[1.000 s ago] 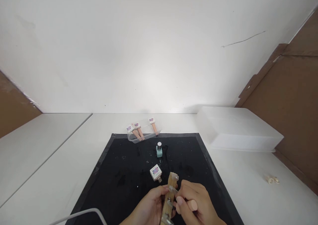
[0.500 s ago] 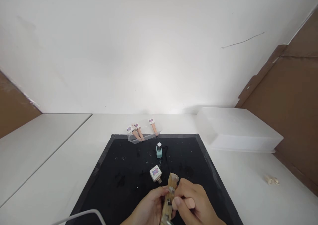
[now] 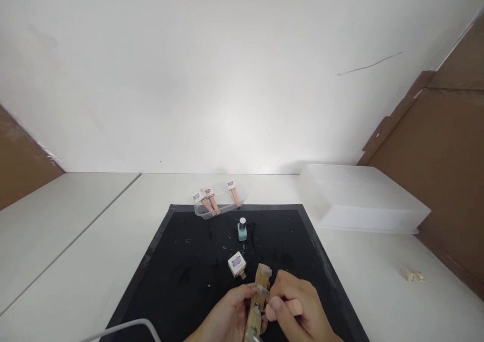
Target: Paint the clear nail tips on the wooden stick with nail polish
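Note:
My left hand is closed round a narrow wooden strip that carries several clear, nail-like pieces. A peach-coloured nail polish brush cap is pinched in my right hand, beside the strip's right edge. Its brush end points at the strip, but the exact contact is too small to make out. Just beyond the hands lies a white nail polish bottle with a purple flower label and a bare neck. Farther back stands a small teal nail polish bottle with a silvery cap.
A clear plastic tray at the mat's back edge holds three peach-capped bottles. Under everything is a black mat. To the right are a white box and small beige rings. A pale cable curves at lower left.
My right hand has drawn the brush cap slightly to the right, away from the strip. My left hand and the strip have barely moved.

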Motion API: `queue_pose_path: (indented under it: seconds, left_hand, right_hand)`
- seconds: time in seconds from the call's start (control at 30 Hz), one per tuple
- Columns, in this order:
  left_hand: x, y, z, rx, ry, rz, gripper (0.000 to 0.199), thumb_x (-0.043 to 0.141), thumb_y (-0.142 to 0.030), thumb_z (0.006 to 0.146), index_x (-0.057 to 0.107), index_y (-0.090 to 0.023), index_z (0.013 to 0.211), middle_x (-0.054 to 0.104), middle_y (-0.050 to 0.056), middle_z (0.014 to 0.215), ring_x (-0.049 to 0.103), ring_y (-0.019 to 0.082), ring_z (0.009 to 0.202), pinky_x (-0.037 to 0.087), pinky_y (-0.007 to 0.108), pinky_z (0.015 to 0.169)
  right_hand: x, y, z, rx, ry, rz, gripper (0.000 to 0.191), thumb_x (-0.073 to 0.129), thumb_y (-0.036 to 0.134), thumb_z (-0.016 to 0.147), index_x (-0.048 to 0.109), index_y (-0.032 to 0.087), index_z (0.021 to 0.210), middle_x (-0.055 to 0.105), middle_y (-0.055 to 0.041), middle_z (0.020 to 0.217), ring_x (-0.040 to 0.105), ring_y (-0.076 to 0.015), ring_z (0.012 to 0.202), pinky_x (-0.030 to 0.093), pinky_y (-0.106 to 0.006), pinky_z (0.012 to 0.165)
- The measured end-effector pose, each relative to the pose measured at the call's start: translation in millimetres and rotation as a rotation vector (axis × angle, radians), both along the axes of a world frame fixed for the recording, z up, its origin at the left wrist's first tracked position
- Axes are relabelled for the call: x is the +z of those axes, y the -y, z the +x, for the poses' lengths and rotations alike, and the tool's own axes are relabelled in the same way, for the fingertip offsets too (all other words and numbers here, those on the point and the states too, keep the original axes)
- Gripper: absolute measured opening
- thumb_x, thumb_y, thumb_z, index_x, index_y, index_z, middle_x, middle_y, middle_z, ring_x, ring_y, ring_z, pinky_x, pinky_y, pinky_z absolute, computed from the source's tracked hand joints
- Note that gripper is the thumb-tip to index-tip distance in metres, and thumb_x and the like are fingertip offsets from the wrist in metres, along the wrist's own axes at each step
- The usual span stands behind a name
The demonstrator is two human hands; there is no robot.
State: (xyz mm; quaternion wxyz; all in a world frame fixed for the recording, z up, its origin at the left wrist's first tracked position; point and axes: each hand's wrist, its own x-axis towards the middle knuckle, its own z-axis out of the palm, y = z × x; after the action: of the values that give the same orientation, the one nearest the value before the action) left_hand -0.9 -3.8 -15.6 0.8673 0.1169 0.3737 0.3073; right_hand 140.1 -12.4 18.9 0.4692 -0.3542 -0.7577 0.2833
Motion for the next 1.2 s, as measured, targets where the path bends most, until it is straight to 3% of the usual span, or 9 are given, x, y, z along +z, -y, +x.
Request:
queue_pose_path:
  seconds: [0.17,0.4,0.57,0.8,0.97,1.2]
  left_hand:
    - [0.9,0,1,0.004,0.005,-0.008,0.016,0.048,-0.021,0.074,0.058,-0.012,0.082,0.057,0.000,0.061,0.052,0.011,0.053,0.039,0.026,0.064]
    - [5.5,1,0,0.011,-0.032,-0.020,0.016,0.056,-0.022,0.069,0.058,-0.012,0.080,0.057,0.001,0.064,0.053,0.012,0.057,0.038,0.026,0.066]
    - [2.0,2,0,0.012,-0.026,-0.045,0.017,0.054,-0.022,0.071,0.058,-0.011,0.083,0.058,0.001,0.065,0.054,0.012,0.058,0.039,0.026,0.065]
    - [-0.2,2,0,-0.005,-0.027,-0.031,0.018,0.055,-0.024,0.070,0.058,-0.011,0.081,0.059,0.002,0.065,0.056,0.014,0.062,0.038,0.025,0.064]
    - [-5.1,1,-1,-0.031,0.017,-0.058,0.013,0.052,-0.022,0.071,0.056,-0.014,0.080,0.058,0.000,0.061,0.053,0.013,0.056,0.038,0.026,0.062]
    - [-2.9,0,-1,-0.016,0.022,-0.059,0.009,0.057,-0.023,0.065,0.054,-0.015,0.070,0.056,-0.001,0.060,0.053,0.011,0.056,0.037,0.023,0.061]
  right_hand:
    - [-3.4,-2,-2,0.015,0.036,0.017,0.018,0.043,0.018,0.081,0.051,0.018,0.065,0.052,-0.0003,0.057,0.049,-0.0115,0.051,0.038,-0.021,0.048]
    - [-2.1,0,-3,-0.061,0.112,0.027,0.025,0.039,0.018,0.082,0.046,0.018,0.058,0.047,0.0006,0.053,0.046,-0.0101,0.047,0.036,-0.019,0.044]
    - [-1.8,-1,-3,-0.071,0.170,0.128,0.026,0.039,0.015,0.079,0.041,0.018,0.054,0.043,0.0024,0.048,0.042,-0.0089,0.041,0.032,-0.020,0.041]
    - [1.6,-1,-4,-0.079,0.045,0.135,0.025,0.040,0.016,0.081,0.043,0.019,0.057,0.046,0.0024,0.049,0.045,-0.0091,0.042,0.034,-0.019,0.042]
    - [0.3,0,-2,-0.031,-0.008,0.159,0.022,0.043,0.018,0.081,0.047,0.019,0.060,0.051,0.0016,0.051,0.049,-0.0101,0.045,0.037,-0.019,0.044]
    - [-3.3,-1,1,0.028,0.091,0.118,0.018,0.046,0.021,0.081,0.053,0.018,0.065,0.053,0.0002,0.057,0.052,-0.0112,0.051,0.040,-0.019,0.048]
